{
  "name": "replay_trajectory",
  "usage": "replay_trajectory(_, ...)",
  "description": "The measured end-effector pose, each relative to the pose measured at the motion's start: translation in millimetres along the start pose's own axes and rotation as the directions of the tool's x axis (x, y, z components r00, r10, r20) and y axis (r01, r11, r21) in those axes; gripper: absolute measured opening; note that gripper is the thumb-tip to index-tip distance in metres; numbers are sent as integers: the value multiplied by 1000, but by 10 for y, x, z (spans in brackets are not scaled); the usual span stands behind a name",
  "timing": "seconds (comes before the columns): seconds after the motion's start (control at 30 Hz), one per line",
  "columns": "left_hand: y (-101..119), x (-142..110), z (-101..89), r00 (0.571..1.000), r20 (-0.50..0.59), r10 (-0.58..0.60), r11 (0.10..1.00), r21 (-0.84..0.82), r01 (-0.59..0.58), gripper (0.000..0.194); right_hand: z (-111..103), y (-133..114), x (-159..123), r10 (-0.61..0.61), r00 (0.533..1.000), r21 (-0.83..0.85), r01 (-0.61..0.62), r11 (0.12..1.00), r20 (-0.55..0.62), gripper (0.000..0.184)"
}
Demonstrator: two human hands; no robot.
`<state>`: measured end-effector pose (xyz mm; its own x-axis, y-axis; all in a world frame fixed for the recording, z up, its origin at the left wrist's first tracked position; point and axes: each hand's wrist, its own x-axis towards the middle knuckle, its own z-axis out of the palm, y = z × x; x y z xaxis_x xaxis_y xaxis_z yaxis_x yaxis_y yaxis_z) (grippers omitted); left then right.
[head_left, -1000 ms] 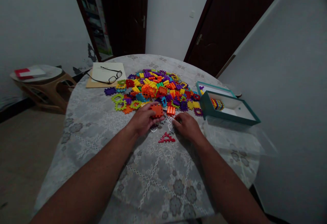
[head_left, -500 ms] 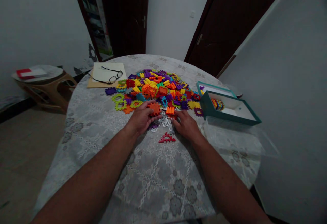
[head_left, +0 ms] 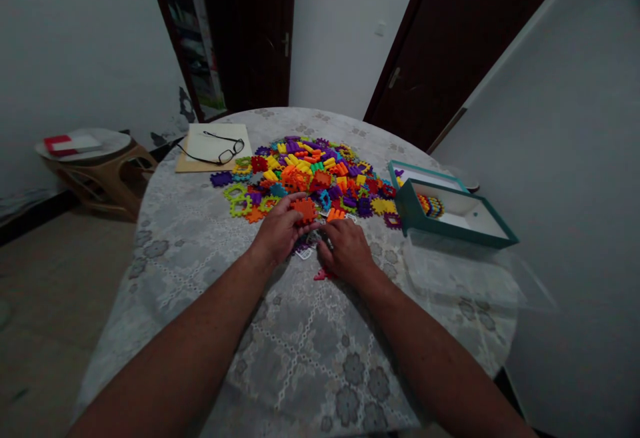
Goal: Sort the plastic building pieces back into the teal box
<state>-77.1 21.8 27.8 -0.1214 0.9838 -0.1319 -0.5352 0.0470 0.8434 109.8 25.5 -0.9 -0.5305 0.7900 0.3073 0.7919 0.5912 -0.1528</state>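
My left hand (head_left: pixel 281 228) is closed around an orange square interlocking tile (head_left: pixel 304 210), thumb on its face. Close beside it, my right hand (head_left: pixel 346 250) has its fingers curled, with the index finger reaching the left fingertips. What the right fingers pinch, if anything, is hidden. Just beyond its knuckles lies an orange ribbed connector piece (head_left: pixel 336 213). Beneath the right palm, a red triangular piece (head_left: pixel 321 275) is mostly covered. Small white window-grid pieces (head_left: pixel 305 253) lie below the left hand, partly hidden.
A large heap of colourful interlocking pieces (head_left: pixel 320 165) spreads behind my hands. Glasses (head_left: pixel 226 155) rest on paper (head_left: pixel 200 147) at the back left. At the right stand a green-rimmed box (head_left: pixel 457 235), its lid (head_left: pixel 425 173) and a clear plastic tray (head_left: pixel 440 265).
My right hand has moved left, away from the orange connector, toward the left hand. It now covers most of the white grid pieces and the red triangle. The left hand keeps its tile.
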Motion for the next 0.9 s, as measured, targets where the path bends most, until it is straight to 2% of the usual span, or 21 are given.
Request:
replay_trajectory(0.1,-7,4,-2,1000,10,-8,1000,5,8,55,22,106,13,12,1000,11,-12,1000,-25,19)
replay_trajectory(0.2,-24,10,-10,999,27,-21,1000,15,21,56,62,248,15,85,988,139,-66,988,-133,27)
replay_trajectory(0.3,-47,14,-22,998,42,-46,998,49,44,56,80,365,7,219,945,342,-128,931,-244,31)
replay_trajectory(0.4,-68,8,-30,995,68,-75,992,105,68,55,56,398,-9,336,897,503,-158,850,-286,30)
replay_trajectory(0.5,-92,-10,-26,988,105,-109,986,137,95,54,5,330,-23,425,871,657,-172,734,-247,30)
replay_trajectory(0.63,-121,-47,-8,977,163,-135,981,159,109,52,-54,171,-5,528,836,856,-156,492,-151,32)
replay_trajectory(0.73,-133,-79,8,965,209,-157,979,165,123,54,-69,94,26,571,819,932,-163,324,-55,31)
replay_trajectory(0.8,-136,-96,18,959,227,-170,977,164,134,54,-66,82,44,586,811,947,-191,257,5,32)
replay_trajectory(0.9,-140,-111,30,955,233,-183,975,168,146,53,-45,105,60,605,796,947,-210,245,20,31)
